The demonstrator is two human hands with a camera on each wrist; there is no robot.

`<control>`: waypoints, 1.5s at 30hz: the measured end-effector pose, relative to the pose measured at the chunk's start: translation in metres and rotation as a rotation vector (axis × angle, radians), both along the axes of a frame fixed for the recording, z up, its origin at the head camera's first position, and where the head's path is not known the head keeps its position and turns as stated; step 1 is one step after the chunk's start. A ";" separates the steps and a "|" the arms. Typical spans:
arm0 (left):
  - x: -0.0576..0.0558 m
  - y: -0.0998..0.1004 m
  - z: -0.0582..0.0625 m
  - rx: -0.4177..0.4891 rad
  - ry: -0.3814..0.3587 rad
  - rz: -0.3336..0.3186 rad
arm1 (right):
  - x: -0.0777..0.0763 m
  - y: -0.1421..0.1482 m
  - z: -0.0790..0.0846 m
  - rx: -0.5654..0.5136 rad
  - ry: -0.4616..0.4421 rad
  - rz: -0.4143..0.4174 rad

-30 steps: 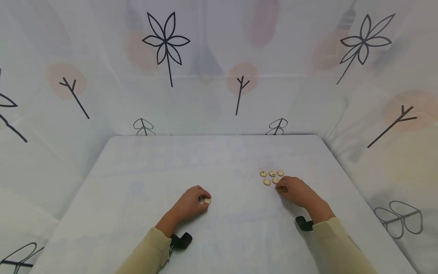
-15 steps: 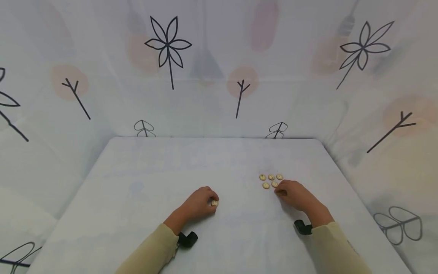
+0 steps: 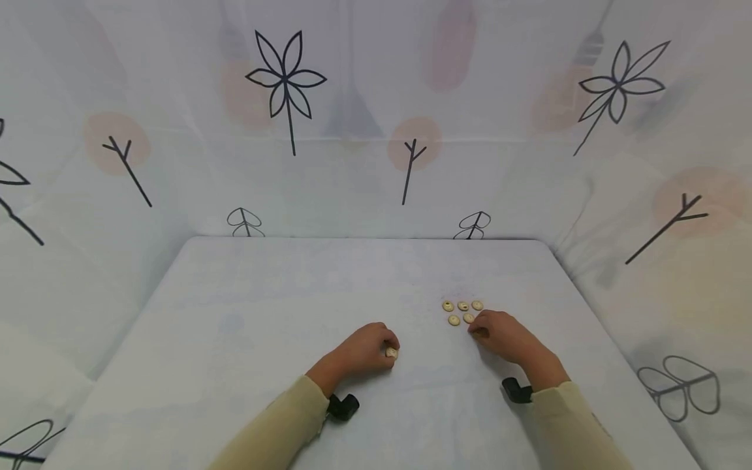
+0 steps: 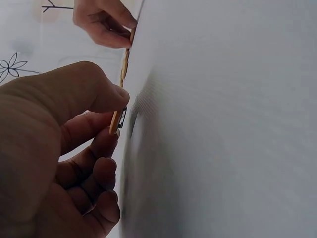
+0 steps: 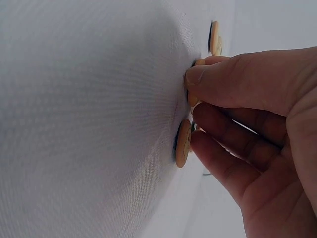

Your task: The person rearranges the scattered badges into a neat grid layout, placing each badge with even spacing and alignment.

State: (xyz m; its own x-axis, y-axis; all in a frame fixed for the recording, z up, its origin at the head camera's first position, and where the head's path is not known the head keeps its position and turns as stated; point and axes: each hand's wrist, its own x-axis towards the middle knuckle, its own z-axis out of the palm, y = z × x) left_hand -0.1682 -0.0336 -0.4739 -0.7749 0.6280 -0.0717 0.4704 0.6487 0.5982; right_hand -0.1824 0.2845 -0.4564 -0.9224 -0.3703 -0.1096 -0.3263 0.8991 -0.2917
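My left hand (image 3: 365, 350) pinches a small round wooden disc (image 3: 391, 353) between thumb and fingers, just above the white tabletop. In the left wrist view this disc (image 4: 115, 123) stands on edge, with a small dark clip-like piece on one face. My right hand (image 3: 501, 337) is at the near right of several matching discs (image 3: 454, 320) laid in two rows. The right wrist view has its thumb and fingers pinching a disc (image 5: 192, 97) at the cloth. Another disc (image 5: 183, 144) lies beside the fingertips. Fingers partly hide the pinched disc.
A white cloth covers the table (image 3: 264, 287). Behind it and at both sides hangs a pale curtain (image 3: 352, 176) with plant drawings. Black wrist mounts (image 3: 343, 408) sit under both wrists, low over the table.
My left hand has moved right with its disc, closer to the rows. My right hand stays almost in place beside the discs. The head view has tilted slightly.
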 end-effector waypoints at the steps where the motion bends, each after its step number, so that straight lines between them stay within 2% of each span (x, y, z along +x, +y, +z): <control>1: -0.001 0.002 0.001 -0.002 -0.003 -0.002 | 0.000 0.000 0.000 0.001 -0.002 0.001; 13: -0.013 0.031 0.010 -0.030 -0.017 -0.001 | 0.001 0.000 0.002 -0.018 -0.012 -0.016; 25: -0.025 0.056 0.007 -0.051 -0.029 -0.018 | 0.005 -0.002 0.000 -0.004 -0.050 -0.067; 31: -0.032 0.068 0.007 -0.048 -0.045 -0.008 | 0.004 -0.005 0.003 0.001 -0.013 -0.040; 39: -0.038 0.085 0.006 -0.054 -0.058 -0.037 | 0.004 -0.006 0.004 -0.006 0.004 -0.015; 45: -0.042 0.100 0.005 -0.081 -0.025 -0.042 | 0.005 -0.005 0.005 0.005 0.008 -0.026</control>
State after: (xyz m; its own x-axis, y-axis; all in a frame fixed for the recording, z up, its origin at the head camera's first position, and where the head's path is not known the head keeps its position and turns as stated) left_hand -0.2098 0.0661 -0.4689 -0.7454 0.6512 -0.1425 0.4838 0.6755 0.5564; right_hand -0.1771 0.2797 -0.4514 -0.9326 -0.3457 -0.1039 -0.3051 0.9087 -0.2851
